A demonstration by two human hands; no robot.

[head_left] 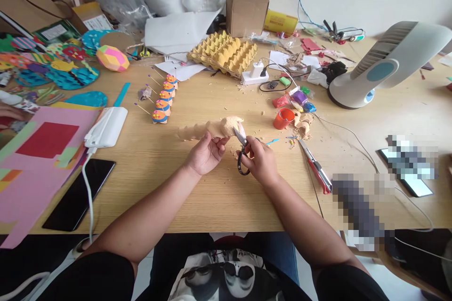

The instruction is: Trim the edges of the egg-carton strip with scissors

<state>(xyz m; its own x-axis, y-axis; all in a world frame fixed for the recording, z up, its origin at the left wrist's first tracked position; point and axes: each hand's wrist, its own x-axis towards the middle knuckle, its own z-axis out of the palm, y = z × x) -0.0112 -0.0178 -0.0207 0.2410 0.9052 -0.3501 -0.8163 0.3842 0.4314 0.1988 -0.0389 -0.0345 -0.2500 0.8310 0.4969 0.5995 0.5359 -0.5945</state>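
My left hand [208, 153] is closed on a tan, bumpy egg carton strip [215, 128], gripping it from below near its right part. The strip stretches to the left just above the table. In my right hand [260, 160] is a pair of scissors [243, 167] with black handles, its blades pointing up and left against the strip's right end. Whether the blades are apart cannot be made out. Tan scraps lie on the table around my hands. Beyond my left hand stands a painted egg carton caterpillar [164, 101] in orange and blue, with stick feelers.
An orange bucket [283, 119] and a utility knife [317, 169] lie to the right, near a white fan [374, 68]. Behind are a yellow egg tray [226, 52], a power strip [254, 76] and a cardboard box [247, 7]. A phone [80, 194] and power bank [108, 126] are left.
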